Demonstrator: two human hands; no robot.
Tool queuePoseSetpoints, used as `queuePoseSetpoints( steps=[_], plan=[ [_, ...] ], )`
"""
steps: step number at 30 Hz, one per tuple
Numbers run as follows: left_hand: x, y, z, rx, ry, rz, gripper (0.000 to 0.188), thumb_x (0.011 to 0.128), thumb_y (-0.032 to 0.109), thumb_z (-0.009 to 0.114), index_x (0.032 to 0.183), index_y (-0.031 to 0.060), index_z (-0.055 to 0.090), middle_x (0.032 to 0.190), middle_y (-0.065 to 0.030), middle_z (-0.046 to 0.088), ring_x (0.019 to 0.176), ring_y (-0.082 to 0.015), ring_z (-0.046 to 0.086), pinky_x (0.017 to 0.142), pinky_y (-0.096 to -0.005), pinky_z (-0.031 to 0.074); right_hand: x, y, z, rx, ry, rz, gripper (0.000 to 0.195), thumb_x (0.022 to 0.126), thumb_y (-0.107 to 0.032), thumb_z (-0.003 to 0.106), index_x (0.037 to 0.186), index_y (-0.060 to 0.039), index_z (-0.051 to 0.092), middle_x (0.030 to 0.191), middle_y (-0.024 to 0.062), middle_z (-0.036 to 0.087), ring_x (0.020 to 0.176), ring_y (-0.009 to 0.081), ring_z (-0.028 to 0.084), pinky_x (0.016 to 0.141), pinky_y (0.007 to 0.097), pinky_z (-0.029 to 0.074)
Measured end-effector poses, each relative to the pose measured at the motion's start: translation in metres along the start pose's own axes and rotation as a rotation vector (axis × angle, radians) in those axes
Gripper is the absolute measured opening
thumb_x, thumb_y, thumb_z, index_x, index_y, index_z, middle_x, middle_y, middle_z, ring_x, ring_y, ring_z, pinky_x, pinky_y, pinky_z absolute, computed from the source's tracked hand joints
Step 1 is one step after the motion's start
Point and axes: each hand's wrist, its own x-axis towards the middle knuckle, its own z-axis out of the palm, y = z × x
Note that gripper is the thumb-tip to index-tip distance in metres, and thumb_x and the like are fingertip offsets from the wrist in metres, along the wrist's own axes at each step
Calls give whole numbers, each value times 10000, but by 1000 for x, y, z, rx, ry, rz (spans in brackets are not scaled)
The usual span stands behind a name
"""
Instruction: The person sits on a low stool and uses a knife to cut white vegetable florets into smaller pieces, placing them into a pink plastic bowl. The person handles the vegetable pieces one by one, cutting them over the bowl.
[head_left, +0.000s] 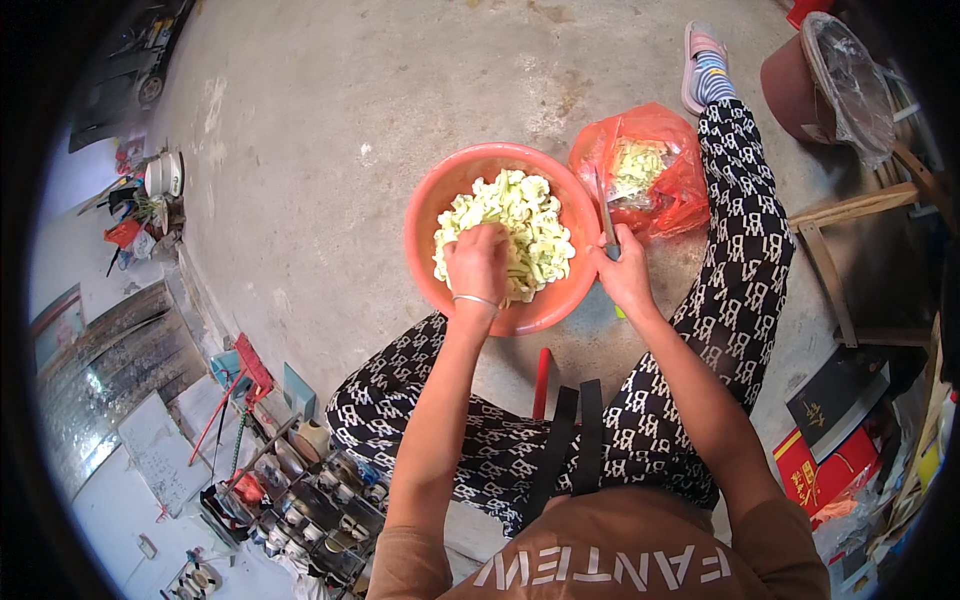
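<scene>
A pink-orange plastic basin (424, 247) stands on the floor before me, filled with cut pale-green cauliflower florets (536, 217). My left hand (478, 262) reaches into its left half, on the florets, with fingers bent. The fingertips are hidden, so I cannot tell if a piece is between them. My right hand (624, 271), at the basin's right rim, grips the dark handle of a knife (603, 202), its blade pointing away from me. Just right of the basin, an open red plastic bag (675, 195) holds pale-green cauliflower trimmings (636, 166).
My legs (739, 247) spread either side of the basin. A wooden stool or chair frame (829, 277) and a plastic-covered maroon bucket (795, 86) stand at the right. Boxes (829, 469) lie lower right. A shoe rack (315, 510) and a red broom (253, 364) are lower left.
</scene>
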Motion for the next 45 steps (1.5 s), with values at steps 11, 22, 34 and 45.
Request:
queuePoseSetpoints(
  steps=[11, 22, 34, 45],
  plan=[
    [-23, -40, -40, -1144, 9, -668, 322, 844, -6, 563, 1162, 43, 552, 1001, -4, 602, 901, -95, 559, 785, -234, 454, 2, 4, 1, 48, 0, 14, 176, 766, -76, 629, 784, -47, 456, 654, -19, 449, 595, 62, 405, 541, 253, 376],
    [-28, -33, -43, -1223, -3, -582, 226, 837, -17, 591, 1058, 23, 572, 956, -16, 605, 852, -90, 560, 772, -233, 459, 4, 5, 0, 46, -8, 7, 176, 763, -56, 622, 769, -52, 447, 636, -23, 424, 583, 62, 386, 530, 250, 362],
    [-14, -26, -29, -55, 114, -35, 322, 720, 40, 673, 1033, 99, 625, 968, -71, 603, 912, -204, 557, 815, -332, 445, 6, 8, 0, 44, 7, 3, 169, 758, -46, 616, 765, -47, 447, 640, -17, 433, 592, 65, 393, 537, 255, 367],
    [-19, -17, -9, -738, -50, -510, 204, 804, 54, 649, 1003, 23, 618, 937, -28, 610, 779, -115, 564, 705, -243, 469, 4, 0, 2, 37, 8, -11, 170, 756, -61, 620, 772, -46, 452, 645, -13, 443, 596, 66, 407, 553, 254, 378]
  ],
)
